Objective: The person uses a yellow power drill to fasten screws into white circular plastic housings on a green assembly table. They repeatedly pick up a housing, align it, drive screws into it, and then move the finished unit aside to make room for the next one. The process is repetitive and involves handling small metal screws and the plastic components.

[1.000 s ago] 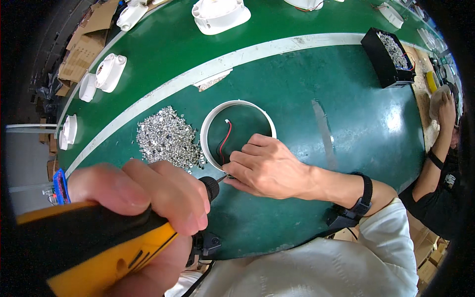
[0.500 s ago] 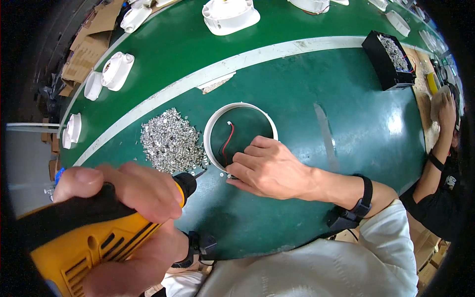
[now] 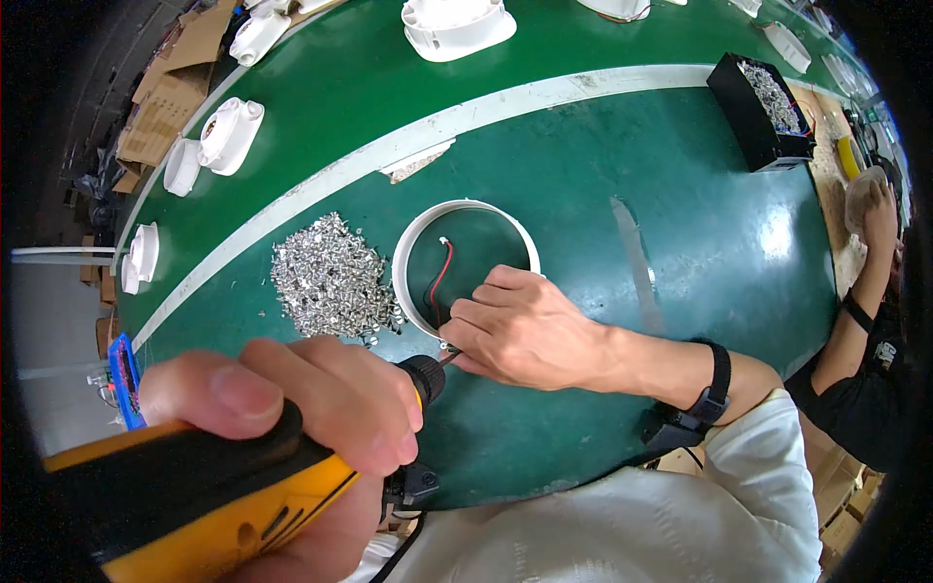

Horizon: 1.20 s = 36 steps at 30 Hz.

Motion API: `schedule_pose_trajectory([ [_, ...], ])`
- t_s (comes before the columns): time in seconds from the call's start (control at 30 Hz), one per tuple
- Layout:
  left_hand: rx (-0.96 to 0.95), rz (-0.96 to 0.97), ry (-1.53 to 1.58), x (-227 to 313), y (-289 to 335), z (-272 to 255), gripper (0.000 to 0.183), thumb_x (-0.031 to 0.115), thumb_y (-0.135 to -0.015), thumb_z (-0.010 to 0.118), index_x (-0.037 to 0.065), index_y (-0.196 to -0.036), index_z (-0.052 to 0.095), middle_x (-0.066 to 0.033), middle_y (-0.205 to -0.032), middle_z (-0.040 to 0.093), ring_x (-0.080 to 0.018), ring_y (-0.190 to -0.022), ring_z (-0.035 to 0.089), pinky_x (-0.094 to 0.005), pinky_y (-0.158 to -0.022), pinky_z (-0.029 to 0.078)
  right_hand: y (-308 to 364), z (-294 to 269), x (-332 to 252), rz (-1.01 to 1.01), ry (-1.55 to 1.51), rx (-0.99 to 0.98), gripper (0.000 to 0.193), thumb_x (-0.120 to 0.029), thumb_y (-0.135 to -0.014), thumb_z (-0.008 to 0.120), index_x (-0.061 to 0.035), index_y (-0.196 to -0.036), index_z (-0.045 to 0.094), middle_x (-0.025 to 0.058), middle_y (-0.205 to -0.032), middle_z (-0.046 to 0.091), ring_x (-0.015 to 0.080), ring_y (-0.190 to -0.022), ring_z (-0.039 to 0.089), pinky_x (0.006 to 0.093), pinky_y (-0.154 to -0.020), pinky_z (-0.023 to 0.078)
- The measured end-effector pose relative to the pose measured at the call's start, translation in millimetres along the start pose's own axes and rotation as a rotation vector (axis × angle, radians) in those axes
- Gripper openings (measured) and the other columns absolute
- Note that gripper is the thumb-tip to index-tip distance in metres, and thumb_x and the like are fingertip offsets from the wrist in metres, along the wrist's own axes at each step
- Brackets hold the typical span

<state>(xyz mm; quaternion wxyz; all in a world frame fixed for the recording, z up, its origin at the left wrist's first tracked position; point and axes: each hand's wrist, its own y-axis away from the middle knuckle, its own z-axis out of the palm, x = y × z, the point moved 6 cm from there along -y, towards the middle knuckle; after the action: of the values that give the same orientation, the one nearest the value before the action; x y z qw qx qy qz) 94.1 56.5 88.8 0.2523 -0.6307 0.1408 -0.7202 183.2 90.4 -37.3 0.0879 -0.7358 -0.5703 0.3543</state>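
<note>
My left hand [image 3: 330, 408] is wrapped round a yellow and black electric screwdriver [image 3: 233, 525]. The tool's bit points at the near wall of a white plastic ring [image 3: 403, 277] lying on the green table. Beside the tip, my right hand [image 3: 530, 330] is closed on the ring's near side, and its fingertips are partly hidden. A red and black wire [image 3: 443, 272] with a small white connector lies inside the ring. To the left of the ring is a pile of small silver screws [image 3: 330, 277], with a few strays at its edge.
Beyond a pale rail [image 3: 408, 134], white plastic housings [image 3: 459, 27] sit on a green belt [image 3: 321, 87]. A black bin [image 3: 753, 121] of screws stands at the far right. A co-worker's hand [image 3: 880, 214] is at the right edge. Cardboard boxes [image 3: 170, 97] stand at far left.
My left hand has brought the screwdriver rightward, so its bit now reaches the ring beside my right fingertips. My right hand stays on the ring; the view has shifted slightly.
</note>
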Motion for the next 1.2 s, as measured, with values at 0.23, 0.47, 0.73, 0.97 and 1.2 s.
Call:
schedule_pose_trajectory([
  [0.23,-0.043,0.006,0.005,2,-2,3,0.065,0.059,-0.083,0.051,0.003,-0.113,0.034,-0.0088,-0.065,0.049,-0.0176,-0.048,0.044,-0.0294,-0.043,0.038,0,0,0,0.002,0.004,-0.016,0.019,-0.025,-0.075,0.063,-0.0084,-0.074,0.054,0.0017,-0.067,0.050,0.0160,-0.064,0.053,0.0302,-0.064,0.037],
  [0.47,-0.054,0.000,0.004,2,-3,6,0.065,0.057,-0.084,0.052,0.003,-0.115,0.035,-0.0090,-0.067,0.050,-0.0178,-0.049,0.044,-0.0298,-0.043,0.038,-1,-2,0,0.005,0.014,-0.024,0.018,-0.024,-0.076,0.063,-0.0087,-0.074,0.054,0.0018,-0.067,0.050,0.0160,-0.064,0.052,0.0301,-0.063,0.037],
  [0.73,-0.067,-0.036,0.000,-2,-5,10,0.062,0.059,-0.082,0.054,0.005,-0.107,0.037,-0.0089,-0.065,0.050,-0.0175,-0.047,0.044,-0.0292,-0.042,0.038,0,-3,2,0.009,0.010,-0.044,0.018,-0.024,-0.076,0.062,-0.0089,-0.074,0.053,0.0020,-0.067,0.050,0.0171,-0.065,0.053,0.0304,-0.063,0.037],
  [0.97,-0.068,-0.086,0.030,-8,-12,15,0.062,0.058,-0.080,0.059,0.005,-0.103,0.037,-0.0092,-0.066,0.051,-0.0176,-0.046,0.045,-0.0291,-0.042,0.039,1,-4,3,0.014,-0.025,-0.029,0.020,-0.022,-0.071,0.067,-0.0085,-0.078,0.054,0.0021,-0.069,0.049,0.0171,-0.064,0.052,0.0306,-0.062,0.037],
  [1.2,-0.060,-0.069,0.055,-7,-12,19,0.058,0.054,-0.080,0.061,0.005,-0.101,0.036,-0.0091,-0.065,0.050,-0.0183,-0.047,0.046,-0.0286,-0.042,0.039,0,-7,4,0.019,-0.009,-0.031,0.017,-0.023,-0.077,0.062,-0.0089,-0.073,0.053,0.0017,-0.067,0.051,0.0175,-0.066,0.054,0.0309,-0.064,0.038],
])
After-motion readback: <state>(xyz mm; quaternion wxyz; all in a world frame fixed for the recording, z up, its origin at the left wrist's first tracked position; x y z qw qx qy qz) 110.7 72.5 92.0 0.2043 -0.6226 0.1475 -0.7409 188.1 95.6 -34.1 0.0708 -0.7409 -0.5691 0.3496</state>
